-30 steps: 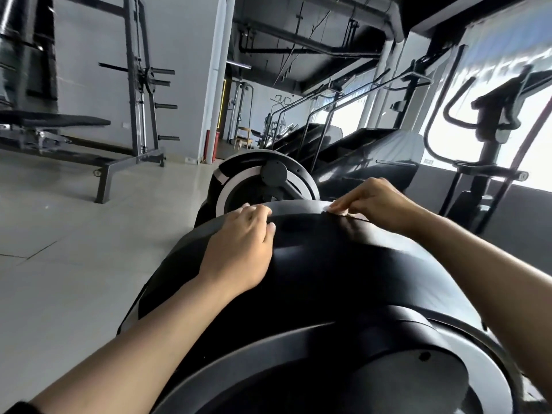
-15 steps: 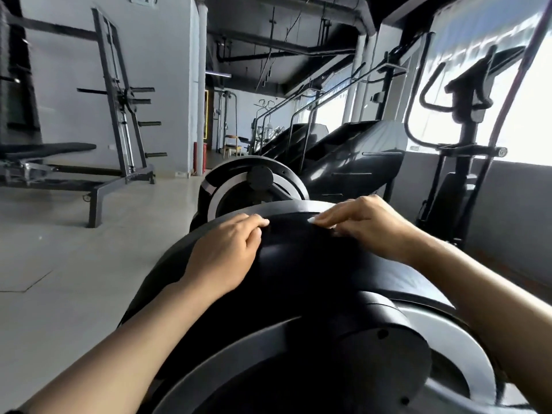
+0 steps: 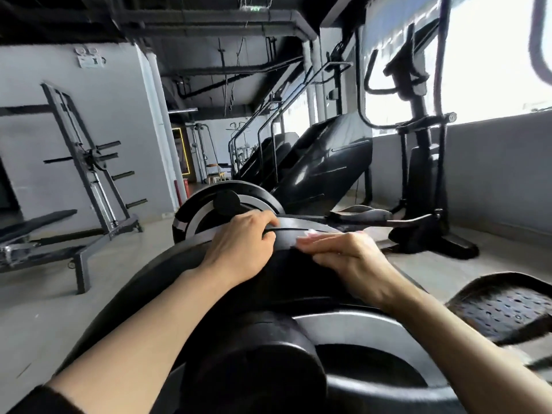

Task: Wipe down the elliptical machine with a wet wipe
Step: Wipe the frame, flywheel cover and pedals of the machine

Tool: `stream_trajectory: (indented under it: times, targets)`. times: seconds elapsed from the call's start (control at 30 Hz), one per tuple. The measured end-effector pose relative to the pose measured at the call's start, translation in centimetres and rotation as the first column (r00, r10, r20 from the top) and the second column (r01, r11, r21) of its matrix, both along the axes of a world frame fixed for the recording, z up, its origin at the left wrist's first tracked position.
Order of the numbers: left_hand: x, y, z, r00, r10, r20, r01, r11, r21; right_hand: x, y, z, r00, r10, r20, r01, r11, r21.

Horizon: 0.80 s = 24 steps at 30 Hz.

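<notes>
The elliptical's rounded black flywheel housing (image 3: 283, 282) fills the lower middle of the head view, with a silver ring and a black hub below it. My left hand (image 3: 242, 243) rests on the housing's top, its fingers bent over the crest. My right hand (image 3: 343, 255) lies just to the right of it, with flat fingers pressing a wet wipe (image 3: 310, 232) onto the top. Only a small white edge of the wipe shows past the fingertips. The elliptical's perforated foot pedal (image 3: 507, 309) sits at the lower right.
A second elliptical (image 3: 418, 174) stands to the right by the bright window, its flywheel (image 3: 209, 210) just beyond my hands. Dark stair machines (image 3: 322, 162) stand behind. A weight bench (image 3: 44, 243) and a plate rack (image 3: 89, 162) occupy the left, across bare grey floor.
My right hand has slid left along the housing's top with the wipe, closing the gap to my left hand. The view has shifted, bringing the foot pedal into sight.
</notes>
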<state>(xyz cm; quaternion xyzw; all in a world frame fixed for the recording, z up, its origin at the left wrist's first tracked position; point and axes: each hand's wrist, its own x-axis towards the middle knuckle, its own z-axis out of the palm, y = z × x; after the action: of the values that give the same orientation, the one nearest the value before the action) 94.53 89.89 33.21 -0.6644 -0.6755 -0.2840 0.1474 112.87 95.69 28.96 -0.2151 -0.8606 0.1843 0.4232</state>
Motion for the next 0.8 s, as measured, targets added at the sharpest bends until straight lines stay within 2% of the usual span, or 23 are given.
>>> stream_trajectory:
  times: [0.07,0.13,0.2,0.3,0.4,0.5,0.57,0.63,0.73,0.8]
  targets:
    - [1.3,0.9,-0.4,1.0,0.005,-0.009,-0.005,1.0,0.0,-0.2,-0.2,-0.3,0.996,0.081,0.034,-0.084,0.992,0.091]
    - [2.0,1.3,-1.1,1.0,0.023,-0.01,-0.023,1.0,0.007,2.2,1.5,-1.5,0.997,0.081,0.009,-0.081,0.994,0.077]
    - [2.2,1.3,-1.8,0.998,0.044,-0.036,-0.044,0.999,-0.004,5.9,4.2,-3.3,0.994,-0.069,-0.085,0.069,0.998,-0.01]
    - [2.3,1.6,-2.0,0.99,0.059,-0.126,-0.064,0.997,-0.036,8.6,6.8,-4.7,0.966,-0.246,-0.081,0.232,0.961,-0.152]
    - [2.6,1.6,-2.0,0.982,0.085,-0.167,-0.093,0.995,-0.041,5.8,6.5,-3.2,0.979,-0.204,0.003,0.204,0.975,-0.086]
    - [2.6,1.4,-2.0,0.98,0.094,-0.178,-0.104,0.994,-0.046,2.9,4.9,-1.2,1.0,0.003,0.028,-0.002,1.0,-0.013]
    - [2.5,1.4,-2.0,0.977,0.104,-0.184,-0.116,0.992,-0.056,3.0,5.3,-1.1,0.994,0.096,0.048,-0.094,0.995,-0.03]
    - [2.5,1.5,-1.9,0.977,0.113,-0.183,-0.127,0.99,-0.065,4.5,7.6,-2.3,0.997,0.071,0.023,-0.069,0.994,-0.09]
    - [2.8,1.6,-1.8,0.98,0.122,-0.157,-0.136,0.987,-0.08,6.6,10.4,-3.7,0.996,-0.082,-0.044,0.069,0.968,-0.24]
    - [2.9,1.6,-1.7,0.979,0.121,-0.162,-0.136,0.987,-0.084,5.6,10.7,-3.0,0.993,-0.114,-0.012,0.107,0.959,-0.261]
